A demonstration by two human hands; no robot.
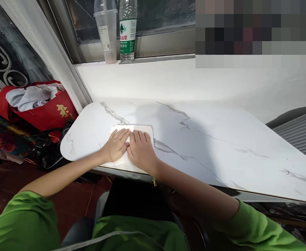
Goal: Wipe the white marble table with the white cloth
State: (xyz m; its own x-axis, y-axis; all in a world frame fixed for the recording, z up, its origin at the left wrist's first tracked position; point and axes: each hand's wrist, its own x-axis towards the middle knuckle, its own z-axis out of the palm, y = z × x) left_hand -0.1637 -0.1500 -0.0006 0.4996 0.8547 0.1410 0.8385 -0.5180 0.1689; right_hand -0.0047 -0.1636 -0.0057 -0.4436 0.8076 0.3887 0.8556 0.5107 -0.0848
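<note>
Cloth (124,164), probably soft and light, lies on the table (221,150) under the left hand (115,148) and right hand (141,150), fingers laid flat without gripping, the cloth's far right corner seeming an easy hold.

White sheet (124,164), near centre toward 8 o'clock: matt, soft-looking, cloth or paper unclear. Tabletop (233,139): smooth, marble-look, slight sheen. Cup (113,38), 11 o'clock: translucent plastic. Bottle (128,36), 12 o'clock: clear glossy plastic. Floor (1,184), 8 o'clock: glossy.

Plastic cup (106,36) beside green-labelled bottle (128,33); full red bag (44,113).
</note>
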